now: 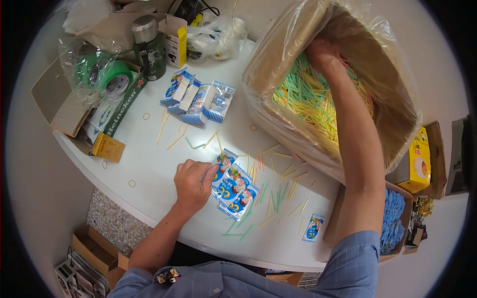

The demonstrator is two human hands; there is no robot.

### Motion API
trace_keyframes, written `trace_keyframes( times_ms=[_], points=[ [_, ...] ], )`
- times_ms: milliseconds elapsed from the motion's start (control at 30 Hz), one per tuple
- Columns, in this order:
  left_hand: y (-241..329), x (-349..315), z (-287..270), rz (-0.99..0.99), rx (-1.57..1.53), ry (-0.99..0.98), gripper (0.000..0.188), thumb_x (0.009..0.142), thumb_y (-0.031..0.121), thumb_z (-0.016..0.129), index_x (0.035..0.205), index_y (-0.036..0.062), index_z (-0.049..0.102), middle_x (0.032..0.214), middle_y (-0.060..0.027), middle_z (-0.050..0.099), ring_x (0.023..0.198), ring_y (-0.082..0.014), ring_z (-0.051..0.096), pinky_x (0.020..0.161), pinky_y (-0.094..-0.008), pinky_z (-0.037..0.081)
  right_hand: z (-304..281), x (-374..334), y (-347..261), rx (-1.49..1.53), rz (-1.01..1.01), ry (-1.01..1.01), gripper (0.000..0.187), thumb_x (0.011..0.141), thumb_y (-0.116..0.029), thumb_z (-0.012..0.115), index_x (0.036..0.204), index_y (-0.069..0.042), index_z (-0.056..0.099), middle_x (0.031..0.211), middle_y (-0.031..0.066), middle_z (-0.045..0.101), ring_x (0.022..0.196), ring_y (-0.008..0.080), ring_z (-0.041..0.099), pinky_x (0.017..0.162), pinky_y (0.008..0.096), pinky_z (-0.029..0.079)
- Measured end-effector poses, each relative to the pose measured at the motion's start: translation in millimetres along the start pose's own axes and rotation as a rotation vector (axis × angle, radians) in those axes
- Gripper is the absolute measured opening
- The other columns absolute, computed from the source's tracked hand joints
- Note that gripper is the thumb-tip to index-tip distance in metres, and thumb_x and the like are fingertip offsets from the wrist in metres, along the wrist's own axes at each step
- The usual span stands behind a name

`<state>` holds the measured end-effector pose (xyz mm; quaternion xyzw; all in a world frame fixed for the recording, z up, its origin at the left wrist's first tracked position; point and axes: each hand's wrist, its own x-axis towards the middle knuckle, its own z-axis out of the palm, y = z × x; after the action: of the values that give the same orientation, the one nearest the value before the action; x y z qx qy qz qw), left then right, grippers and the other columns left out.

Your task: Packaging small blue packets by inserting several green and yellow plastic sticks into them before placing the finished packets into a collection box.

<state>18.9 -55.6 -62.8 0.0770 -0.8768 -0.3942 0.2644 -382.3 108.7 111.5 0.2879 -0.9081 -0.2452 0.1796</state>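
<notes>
Flask (150,54) beyond packets (234,187), loose sticks (273,168) alongside

Beyond the left fingers (197,167): thermos (150,55), upright; yellow-and-white box (174,43), just beside it; clear bag (214,40). Farther left of these fingers: green tape (110,72), bagged; green box (124,110); small yellow box (108,147). Left and nearer the body, below table height: open carton (92,244); grey appliance (79,278). Well to their right: yellow carton (419,161).
</notes>
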Motion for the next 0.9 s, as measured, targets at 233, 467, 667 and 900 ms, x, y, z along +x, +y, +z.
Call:
trace_keyframes(
  times_ms=[233, 467, 667, 900],
  points=[
    [0.5, 4.6, -0.4, 0.015, -0.003, -0.052, 0.007, 0.09, 0.011, 0.07, 0.087, 0.0047, 0.069, 0.079, -0.0066, 0.067, 0.074, -0.024, 0.057, 0.071, -0.0375, 0.041, 45.4, 24.6, 14.8, 0.009, -0.17, 0.424, 0.042, 0.096, -0.028, 0.052, 0.132, -0.009, 0.06, 0.137, 0.017, 0.059, 0.128, 0.0307, 0.056, 0.107, 0.0436, 0.044],
    [-5.1, 0.2, -2.2, -0.014, -0.014, -0.032, 0.008, 0.089, 0.011, 0.071, 0.086, 0.0041, 0.07, 0.079, -0.0071, 0.067, 0.075, -0.0238, 0.057, 0.072, -0.0372, 0.042, 30.0, 16.4, -5.9, -0.047, -0.121, 0.217, 0.049, 0.097, -0.031, 0.048, 0.14, -0.006, 0.051, 0.143, 0.0181, 0.053, 0.132, 0.0338, 0.051, 0.109, 0.0461, 0.042],
    [1.5, 1.5, -0.5, -0.011, -0.082, -0.011, 0.008, 0.088, 0.01, 0.071, 0.085, 0.0029, 0.071, 0.078, -0.0094, 0.068, 0.074, -0.0248, 0.057, 0.072, -0.0376, 0.042, 23.5, -3.0, 16.1, -0.222, -0.092, 0.211, 0.043, 0.099, -0.027, 0.047, 0.134, -0.002, 0.053, 0.137, 0.0202, 0.057, 0.122, 0.0357, 0.057, 0.104, 0.0446, 0.046],
    [-1.6, 4.4, -14.5, -0.458, -0.67, 0.043, 0.023, 0.102, 0.019, 0.06, 0.091, 0.0006, 0.068, 0.085, 0.0012, 0.067, 0.076, -0.0033, 0.057, 0.068, -0.021, 0.046, -53.7, -108.8, 48.6, 0.936, 0.152, 0.092, 0.03, 0.102, -0.029, 0.051, 0.096, -0.002, 0.062, 0.079, 0.007, 0.066, 0.074, 0.0208, 0.064, 0.064, 0.036, 0.049]
  ],
)
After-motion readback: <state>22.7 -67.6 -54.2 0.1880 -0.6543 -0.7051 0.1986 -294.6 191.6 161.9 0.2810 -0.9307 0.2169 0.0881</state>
